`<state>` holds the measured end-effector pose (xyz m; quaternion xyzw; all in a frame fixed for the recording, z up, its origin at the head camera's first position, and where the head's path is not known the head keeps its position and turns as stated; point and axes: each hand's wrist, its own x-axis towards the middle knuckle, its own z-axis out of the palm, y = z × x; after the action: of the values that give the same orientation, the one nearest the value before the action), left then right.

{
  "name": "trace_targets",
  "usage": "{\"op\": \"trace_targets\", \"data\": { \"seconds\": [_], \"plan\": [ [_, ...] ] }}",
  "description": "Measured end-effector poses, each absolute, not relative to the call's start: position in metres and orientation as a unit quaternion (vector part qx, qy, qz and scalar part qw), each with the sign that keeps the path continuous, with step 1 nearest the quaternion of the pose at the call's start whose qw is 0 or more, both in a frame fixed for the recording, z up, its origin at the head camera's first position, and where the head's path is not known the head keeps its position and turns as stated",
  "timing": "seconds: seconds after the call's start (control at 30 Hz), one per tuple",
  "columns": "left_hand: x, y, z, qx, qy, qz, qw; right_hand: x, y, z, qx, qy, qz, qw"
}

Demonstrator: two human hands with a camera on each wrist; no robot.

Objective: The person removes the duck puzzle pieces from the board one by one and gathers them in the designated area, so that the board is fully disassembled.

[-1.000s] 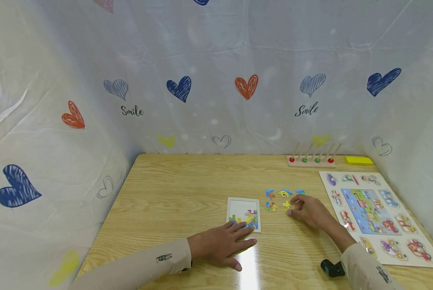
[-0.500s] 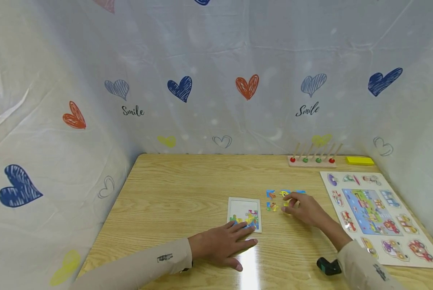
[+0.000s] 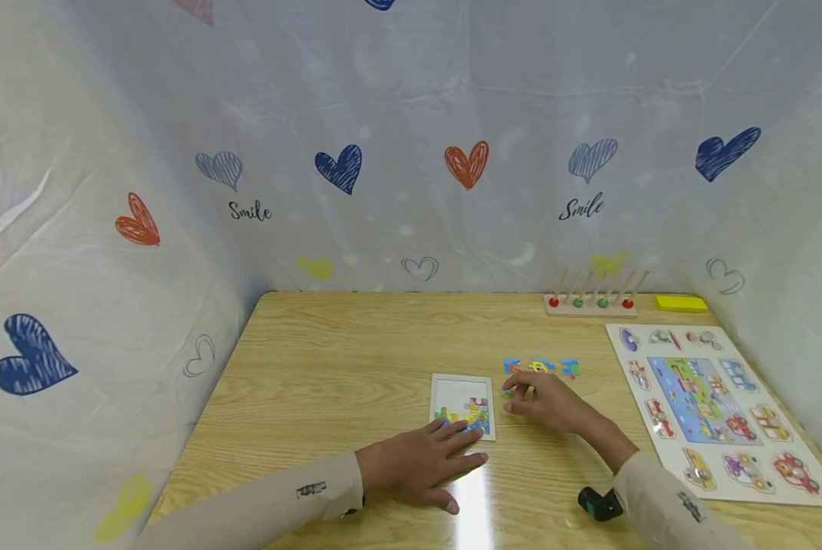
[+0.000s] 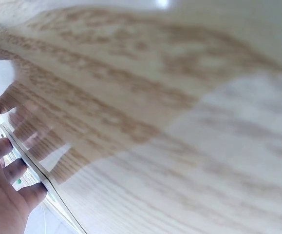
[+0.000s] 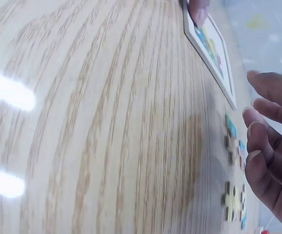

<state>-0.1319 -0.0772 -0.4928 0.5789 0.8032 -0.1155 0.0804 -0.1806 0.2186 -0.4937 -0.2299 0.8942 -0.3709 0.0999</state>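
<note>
My left hand (image 3: 425, 466) lies flat with spread fingers, its fingertips on the near edge of a small white-framed jigsaw tray (image 3: 462, 377). Colourful pieces fill the tray's lower part; its upper part shows bare white. Loose jigsaw pieces lie just right of the tray, among them a blue-and-orange piece (image 3: 511, 366) and a blue-green piece (image 3: 571, 367). My right hand (image 3: 548, 401) hovers over the lower row with bent fingers, thumb and index apart. Nothing shows between them. In the right wrist view, a yellowish piece (image 5: 235, 204) lies on the table beyond its fingers.
A large picture puzzle board (image 3: 716, 473) with vehicle shapes covers the table's right side. Behind it stand a wooden peg rack (image 3: 591, 307) with red and green beads and a yellow block (image 3: 681, 305). A printed heart curtain (image 3: 383, 229) encloses the table.
My right hand has moved left along the loose pieces, toward the tray. The blue-green piece at the right is uncovered. My left hand stays in place.
</note>
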Motion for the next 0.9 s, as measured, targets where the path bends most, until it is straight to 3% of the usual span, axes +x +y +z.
{"op": "trace_targets", "data": {
  "seconds": [0.47, 0.9],
  "plan": [
    [-0.133, -0.077, -0.494, 0.583, 0.8, -0.119, 0.078, -0.183, 0.199, -0.496, -0.295, 0.878, -0.356, 0.125],
    [-0.133, -0.077, -0.492, 0.582, 0.8, -0.117, 0.09, -0.186, 0.181, -0.494, -0.292, 0.878, -0.35, 0.144]
  ]
}}
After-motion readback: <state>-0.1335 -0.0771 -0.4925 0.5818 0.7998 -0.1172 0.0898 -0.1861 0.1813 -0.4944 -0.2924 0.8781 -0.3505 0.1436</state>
